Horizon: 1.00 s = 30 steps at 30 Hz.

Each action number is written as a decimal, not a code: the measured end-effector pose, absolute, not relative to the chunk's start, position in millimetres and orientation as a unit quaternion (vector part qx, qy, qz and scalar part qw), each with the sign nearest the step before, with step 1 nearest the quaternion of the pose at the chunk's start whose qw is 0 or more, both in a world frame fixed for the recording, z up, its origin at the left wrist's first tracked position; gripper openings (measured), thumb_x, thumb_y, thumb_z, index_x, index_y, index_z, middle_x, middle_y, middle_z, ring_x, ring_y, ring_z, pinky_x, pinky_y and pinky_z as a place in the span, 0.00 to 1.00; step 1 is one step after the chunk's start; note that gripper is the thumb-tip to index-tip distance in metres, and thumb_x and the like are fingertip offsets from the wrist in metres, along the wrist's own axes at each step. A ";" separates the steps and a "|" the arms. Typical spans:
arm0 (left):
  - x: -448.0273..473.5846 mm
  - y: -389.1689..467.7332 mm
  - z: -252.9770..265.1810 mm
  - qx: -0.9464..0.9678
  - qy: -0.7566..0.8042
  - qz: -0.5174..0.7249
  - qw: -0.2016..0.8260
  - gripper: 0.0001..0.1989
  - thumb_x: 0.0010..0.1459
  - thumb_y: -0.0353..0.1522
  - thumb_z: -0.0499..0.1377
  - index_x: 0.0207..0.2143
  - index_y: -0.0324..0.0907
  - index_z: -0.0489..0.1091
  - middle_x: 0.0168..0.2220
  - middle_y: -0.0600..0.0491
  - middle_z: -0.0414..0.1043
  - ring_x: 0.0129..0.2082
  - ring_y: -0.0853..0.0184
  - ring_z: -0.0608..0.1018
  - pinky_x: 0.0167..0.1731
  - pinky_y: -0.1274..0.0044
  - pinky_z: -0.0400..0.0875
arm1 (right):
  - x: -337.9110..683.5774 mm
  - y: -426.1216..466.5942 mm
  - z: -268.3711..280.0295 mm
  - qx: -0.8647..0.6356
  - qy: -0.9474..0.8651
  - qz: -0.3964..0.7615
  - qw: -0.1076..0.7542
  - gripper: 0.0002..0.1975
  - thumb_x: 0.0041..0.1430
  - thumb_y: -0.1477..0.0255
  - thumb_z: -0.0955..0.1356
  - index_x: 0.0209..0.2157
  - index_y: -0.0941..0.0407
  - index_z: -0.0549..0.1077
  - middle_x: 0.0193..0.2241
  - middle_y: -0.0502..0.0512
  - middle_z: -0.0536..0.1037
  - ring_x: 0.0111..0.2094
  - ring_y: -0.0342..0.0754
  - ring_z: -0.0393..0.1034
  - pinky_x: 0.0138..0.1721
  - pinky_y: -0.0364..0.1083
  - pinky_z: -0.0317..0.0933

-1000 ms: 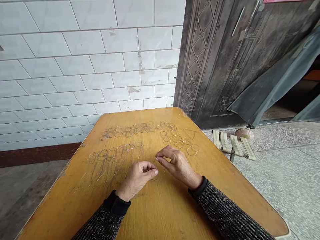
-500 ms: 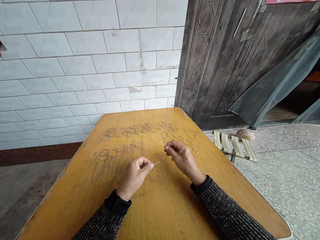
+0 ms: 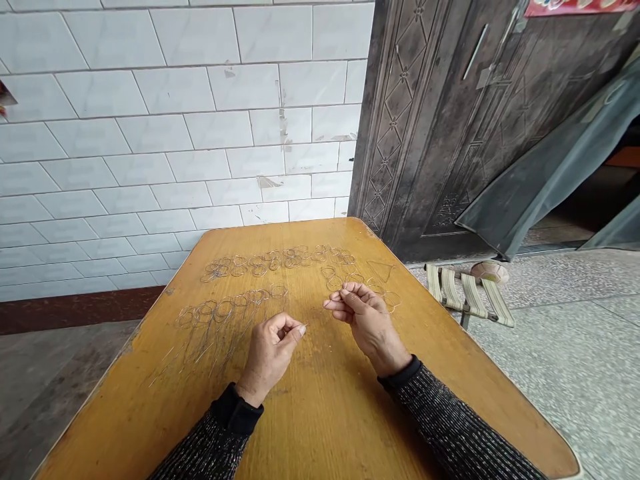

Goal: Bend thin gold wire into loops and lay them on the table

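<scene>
My left hand [image 3: 270, 350] is closed in a pinch over the table, and a short bit of thin wire [image 3: 305, 325] shows at its thumb tip. To the right and a little farther off, my right hand [image 3: 367, 320] pinches thumb against forefinger, its other fingers partly bent below. Fine wire seems to run in this pinch, though it is hard to make out. Looped wire pieces with long loose tails [image 3: 215, 310] lie left of my left hand. Behind my right hand are more wire loops [image 3: 353, 279], partly hidden by the fingers.
A row of wire loop shapes [image 3: 273, 260] spans the far part of the wooden table [image 3: 310, 427]. A wire triangle [image 3: 381, 270] lies at the far right. White wall tiles [image 3: 195, 93] stand behind. Right of the table is a strap stool [image 3: 470, 293] near a dark door [image 3: 425, 133].
My right hand has shifted slightly right, and its lower fingers have loosened from their curl. The wire stretch seen between the hands no longer shows clearly. My left hand stays nearly in place.
</scene>
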<state>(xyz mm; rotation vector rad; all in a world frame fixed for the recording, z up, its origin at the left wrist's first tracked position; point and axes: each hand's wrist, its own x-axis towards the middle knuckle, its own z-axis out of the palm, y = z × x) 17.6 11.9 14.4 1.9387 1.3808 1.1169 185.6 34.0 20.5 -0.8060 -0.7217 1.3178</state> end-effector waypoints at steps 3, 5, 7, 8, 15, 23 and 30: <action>16.5 12.1 16.7 0.717 0.509 0.412 0.237 0.11 0.52 0.35 0.53 0.21 0.39 0.66 0.18 0.57 0.65 0.18 0.73 0.64 0.19 0.82 0.57 | 185.6 32.5 21.1 -0.360 -0.313 0.584 0.657 0.15 0.41 0.66 0.71 0.27 0.56 0.63 0.22 0.48 0.74 0.24 0.43 0.73 0.21 0.37 0.62; 15.4 12.1 17.6 0.722 0.513 0.409 0.219 0.11 0.52 0.35 0.53 0.21 0.39 0.66 0.18 0.57 0.65 0.18 0.74 0.64 0.19 0.82 0.57 | 185.1 32.2 21.1 -0.373 -0.316 0.578 0.653 0.14 0.42 0.65 0.70 0.27 0.56 0.62 0.22 0.48 0.73 0.23 0.43 0.73 0.21 0.38 0.62; 14.4 12.1 17.6 0.727 0.515 0.406 0.204 0.10 0.51 0.34 0.54 0.20 0.39 0.66 0.17 0.57 0.65 0.17 0.74 0.64 0.19 0.83 0.57 | 184.6 32.6 20.7 -0.391 -0.327 0.568 0.647 0.14 0.44 0.64 0.69 0.27 0.56 0.62 0.22 0.48 0.73 0.23 0.43 0.73 0.21 0.38 0.61; 14.0 12.1 17.2 0.728 0.517 0.405 0.197 0.10 0.51 0.34 0.54 0.20 0.39 0.66 0.17 0.57 0.65 0.17 0.74 0.64 0.19 0.83 0.57 | 184.4 32.9 20.4 -0.400 -0.338 0.558 0.643 0.14 0.45 0.63 0.69 0.27 0.56 0.62 0.23 0.48 0.73 0.24 0.43 0.72 0.21 0.38 0.61; 13.9 10.7 12.6 0.741 0.529 0.391 0.130 0.10 0.52 0.34 0.53 0.21 0.40 0.66 0.19 0.56 0.68 0.18 0.74 0.66 0.20 0.82 0.57 | 186.6 35.1 19.5 -0.409 -0.415 0.474 0.660 0.13 0.46 0.62 0.68 0.28 0.56 0.63 0.27 0.47 0.69 0.23 0.39 0.68 0.17 0.36 0.58; 14.3 11.0 12.4 0.743 0.533 0.390 0.110 0.11 0.52 0.35 0.53 0.20 0.40 0.66 0.19 0.56 0.70 0.18 0.73 0.66 0.20 0.82 0.57 | 187.9 37.8 17.1 -0.372 -0.325 0.543 0.679 0.13 0.40 0.66 0.72 0.23 0.57 0.65 0.22 0.47 0.69 0.21 0.38 0.65 0.20 0.36 0.59; 13.8 11.8 17.4 0.728 0.524 0.415 0.153 0.10 0.51 0.34 0.54 0.21 0.40 0.67 0.19 0.56 0.70 0.19 0.73 0.67 0.21 0.82 0.59 | 188.7 37.9 19.6 -0.312 -0.230 0.629 0.673 0.08 0.40 0.73 0.72 0.22 0.57 0.67 0.21 0.47 0.70 0.21 0.37 0.65 0.21 0.36 0.62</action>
